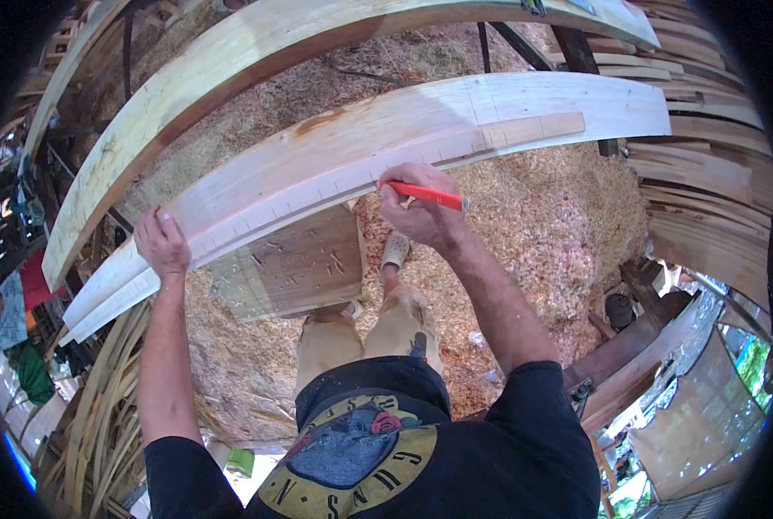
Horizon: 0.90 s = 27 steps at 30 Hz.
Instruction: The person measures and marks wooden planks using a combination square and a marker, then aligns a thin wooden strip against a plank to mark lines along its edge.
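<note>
My right hand is closed around a red carpenter's pencil. Its fingers are at the near edge of a long pale plank. Along that edge lies a narrow wooden strip, crossed by several short pencil marks. Farther left, my left hand grips the strip and the plank's edge, fingers over the top; its underside is hidden. A thin flat piece of wood lies on the plank's right part, near several drawn lines.
Beyond the plank a thick curved timber spans the view. Wood shavings cover the ground, with a flat board near my feet. Stacked planks stand at the right; thin strips are piled at lower left.
</note>
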Each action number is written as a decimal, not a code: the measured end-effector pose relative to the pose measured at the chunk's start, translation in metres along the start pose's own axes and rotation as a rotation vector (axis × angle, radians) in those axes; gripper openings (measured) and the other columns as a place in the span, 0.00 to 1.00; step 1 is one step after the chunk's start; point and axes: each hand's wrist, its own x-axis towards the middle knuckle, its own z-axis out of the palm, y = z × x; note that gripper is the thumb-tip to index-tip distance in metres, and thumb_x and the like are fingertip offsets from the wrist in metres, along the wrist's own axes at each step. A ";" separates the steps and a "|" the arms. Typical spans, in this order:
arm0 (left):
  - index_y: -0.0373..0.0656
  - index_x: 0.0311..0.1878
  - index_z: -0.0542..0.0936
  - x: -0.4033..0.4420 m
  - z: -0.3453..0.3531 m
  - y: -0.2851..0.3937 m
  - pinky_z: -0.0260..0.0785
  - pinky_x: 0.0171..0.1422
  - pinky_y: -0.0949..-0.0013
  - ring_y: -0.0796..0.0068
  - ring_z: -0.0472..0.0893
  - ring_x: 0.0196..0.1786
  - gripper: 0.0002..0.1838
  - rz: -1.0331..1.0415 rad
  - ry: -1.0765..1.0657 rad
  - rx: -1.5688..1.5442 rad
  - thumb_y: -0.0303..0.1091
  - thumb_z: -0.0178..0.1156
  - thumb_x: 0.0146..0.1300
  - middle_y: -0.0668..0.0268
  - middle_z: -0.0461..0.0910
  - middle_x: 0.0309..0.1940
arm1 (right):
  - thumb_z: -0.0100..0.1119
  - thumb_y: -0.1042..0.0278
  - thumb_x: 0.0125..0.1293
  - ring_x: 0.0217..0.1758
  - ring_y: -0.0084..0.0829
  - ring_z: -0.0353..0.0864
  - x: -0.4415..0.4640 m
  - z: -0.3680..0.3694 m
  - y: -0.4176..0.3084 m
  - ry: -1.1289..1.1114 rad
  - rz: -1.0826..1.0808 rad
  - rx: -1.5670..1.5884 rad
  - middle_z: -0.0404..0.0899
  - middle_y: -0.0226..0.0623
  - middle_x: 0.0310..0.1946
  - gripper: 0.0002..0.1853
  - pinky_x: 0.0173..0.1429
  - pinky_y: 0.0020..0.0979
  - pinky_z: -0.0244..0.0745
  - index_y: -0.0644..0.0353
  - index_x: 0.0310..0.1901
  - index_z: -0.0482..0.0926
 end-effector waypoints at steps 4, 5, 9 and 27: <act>0.40 0.54 0.80 -0.001 0.000 0.001 0.64 0.70 0.50 0.49 0.76 0.61 0.16 -0.004 0.002 -0.002 0.38 0.56 0.69 0.52 0.81 0.53 | 0.65 0.76 0.58 0.32 0.31 0.86 0.000 -0.003 -0.003 -0.005 0.062 0.051 0.86 0.36 0.32 0.06 0.38 0.32 0.82 0.59 0.38 0.84; 0.40 0.54 0.80 0.000 0.000 0.001 0.64 0.70 0.50 0.49 0.76 0.61 0.16 -0.003 0.006 -0.003 0.37 0.56 0.69 0.52 0.81 0.53 | 0.65 0.77 0.59 0.31 0.30 0.86 0.000 -0.004 -0.004 -0.014 0.102 0.084 0.86 0.37 0.31 0.06 0.38 0.32 0.82 0.60 0.38 0.84; 0.40 0.54 0.80 -0.001 -0.002 0.002 0.64 0.70 0.50 0.49 0.76 0.61 0.16 -0.015 -0.018 -0.025 0.37 0.57 0.68 0.53 0.81 0.53 | 0.64 0.78 0.59 0.31 0.26 0.86 -0.010 -0.003 -0.004 -0.057 0.080 0.135 0.86 0.37 0.31 0.05 0.37 0.28 0.81 0.62 0.38 0.83; 0.43 0.55 0.81 -0.002 -0.005 0.004 0.62 0.72 0.50 0.50 0.75 0.62 0.17 -0.064 -0.016 -0.004 0.42 0.57 0.69 0.56 0.81 0.54 | 0.67 0.78 0.56 0.22 0.31 0.80 -0.002 0.044 -0.023 -0.030 0.025 0.147 0.81 0.35 0.24 0.08 0.28 0.32 0.77 0.55 0.37 0.82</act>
